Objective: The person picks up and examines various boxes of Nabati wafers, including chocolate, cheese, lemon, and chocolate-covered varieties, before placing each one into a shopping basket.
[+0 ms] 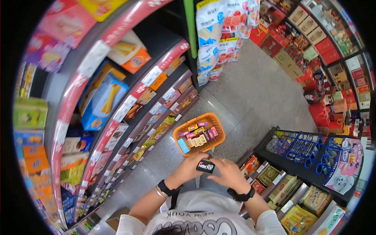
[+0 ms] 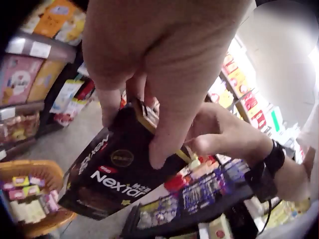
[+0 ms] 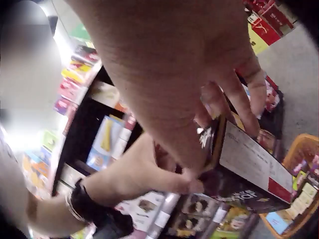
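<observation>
A black snack box marked Nextar (image 2: 119,174) is held between both hands in front of the body. My left hand (image 1: 188,166) grips it near its upper end, thumb across the front face, as the left wrist view shows. From the other side my right hand (image 1: 229,172) holds the same end, fingers on its back edge and thumb toward the front. That end gapes, its cardboard edges showing between the fingers. Beyond the hands, an orange basket (image 1: 215,121) stands on the floor with several small coloured packs (image 1: 200,140) and a light-blue box (image 1: 183,146) inside.
Shelves of boxed snacks (image 1: 103,98) rise close on the left. At right stands a low display rack (image 1: 270,174) of packets with blue rings (image 1: 305,147) on top. Hanging bags (image 1: 209,35) are ahead, and grey floor (image 1: 250,90) runs toward red gift boxes (image 1: 321,117).
</observation>
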A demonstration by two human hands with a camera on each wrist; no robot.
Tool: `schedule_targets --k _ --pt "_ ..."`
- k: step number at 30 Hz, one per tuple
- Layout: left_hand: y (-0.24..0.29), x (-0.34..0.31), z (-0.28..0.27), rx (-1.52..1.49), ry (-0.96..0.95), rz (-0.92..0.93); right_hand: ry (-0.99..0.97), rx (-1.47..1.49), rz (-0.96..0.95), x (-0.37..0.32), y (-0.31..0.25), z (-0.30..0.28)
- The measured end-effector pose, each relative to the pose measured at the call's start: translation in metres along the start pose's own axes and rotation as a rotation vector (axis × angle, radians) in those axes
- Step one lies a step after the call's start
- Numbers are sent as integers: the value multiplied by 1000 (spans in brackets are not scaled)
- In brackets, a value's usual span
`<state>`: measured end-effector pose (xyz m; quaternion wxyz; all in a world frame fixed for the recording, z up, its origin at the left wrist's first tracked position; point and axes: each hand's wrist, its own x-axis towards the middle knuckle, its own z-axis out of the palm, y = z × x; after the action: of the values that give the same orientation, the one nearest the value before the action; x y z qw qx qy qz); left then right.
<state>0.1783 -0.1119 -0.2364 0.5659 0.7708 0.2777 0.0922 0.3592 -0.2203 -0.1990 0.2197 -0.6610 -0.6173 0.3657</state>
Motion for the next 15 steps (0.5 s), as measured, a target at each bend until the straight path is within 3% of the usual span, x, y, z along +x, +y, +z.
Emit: schedule_targets --k 5,9,12,15 --pt "-102 30 54 -32 -162 -102 -106 -190 182 24 84 92" --pt "-176 67 83 55 -146 -168 -84 -217 219 63 156 138" --pt "-229 92 102 210 28 -111 -167 -226 267 103 213 160" --pt "-271 124 115 169 223 -252 -66 -312 324 144 272 185"
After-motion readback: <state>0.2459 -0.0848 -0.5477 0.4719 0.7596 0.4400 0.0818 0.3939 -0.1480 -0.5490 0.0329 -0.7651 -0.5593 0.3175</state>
